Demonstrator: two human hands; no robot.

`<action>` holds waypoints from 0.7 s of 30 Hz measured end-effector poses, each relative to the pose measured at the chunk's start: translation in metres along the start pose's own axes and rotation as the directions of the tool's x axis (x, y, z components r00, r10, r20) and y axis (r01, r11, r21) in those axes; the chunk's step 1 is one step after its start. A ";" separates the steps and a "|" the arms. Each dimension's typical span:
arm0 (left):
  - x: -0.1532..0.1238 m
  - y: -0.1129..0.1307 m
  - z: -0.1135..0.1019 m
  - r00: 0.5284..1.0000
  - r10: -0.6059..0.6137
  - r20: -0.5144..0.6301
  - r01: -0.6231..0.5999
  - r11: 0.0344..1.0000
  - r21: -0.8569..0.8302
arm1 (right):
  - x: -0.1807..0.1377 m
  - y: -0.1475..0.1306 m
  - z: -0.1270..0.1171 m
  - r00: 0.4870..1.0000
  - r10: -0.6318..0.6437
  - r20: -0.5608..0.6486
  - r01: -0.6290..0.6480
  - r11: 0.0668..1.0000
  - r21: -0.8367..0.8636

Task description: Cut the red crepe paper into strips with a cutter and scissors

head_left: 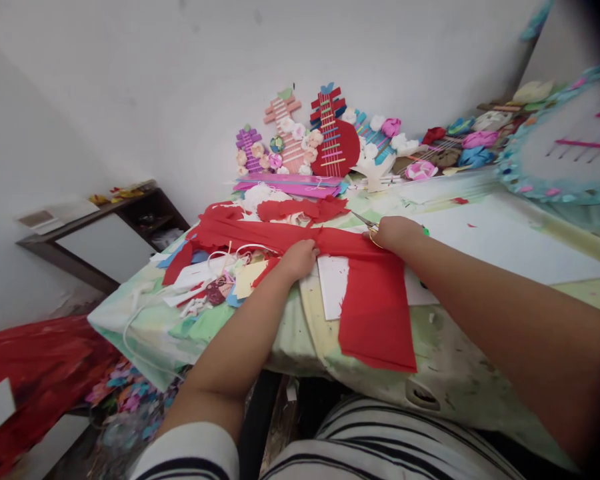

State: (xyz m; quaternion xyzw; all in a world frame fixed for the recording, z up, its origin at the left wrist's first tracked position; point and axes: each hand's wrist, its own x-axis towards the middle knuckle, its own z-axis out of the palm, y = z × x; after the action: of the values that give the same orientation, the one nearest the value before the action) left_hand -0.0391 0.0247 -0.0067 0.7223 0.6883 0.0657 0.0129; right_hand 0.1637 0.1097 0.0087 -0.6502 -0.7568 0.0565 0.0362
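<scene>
A long sheet of red paper lies across the table and hangs over its front edge. My left hand is closed, pinching the gathered red paper at its middle. My right hand is closed around a pair of scissors with gold handles, whose blades point left over the red paper. A white card lies under the red paper between my hands.
Paper scraps, string and coloured cut-outs litter the table's left end. Craft guitars with paper flowers lean on the back wall. A large white sheet lies at the right, with a round blue-trimmed piece behind. A dark side table stands left.
</scene>
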 end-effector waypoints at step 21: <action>-0.002 0.002 -0.001 0.967 0.071 -0.244 -0.081 0.996 -0.028 | -0.012 0.025 -0.027 0.996 0.029 -0.090 -0.027 0.999 0.026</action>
State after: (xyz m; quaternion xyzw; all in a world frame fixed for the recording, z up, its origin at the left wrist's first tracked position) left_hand -0.0371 0.0226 -0.0060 0.7344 0.6551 0.1672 -0.0602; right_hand 0.1937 0.1025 0.0328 -0.6620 -0.7446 0.0369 0.0775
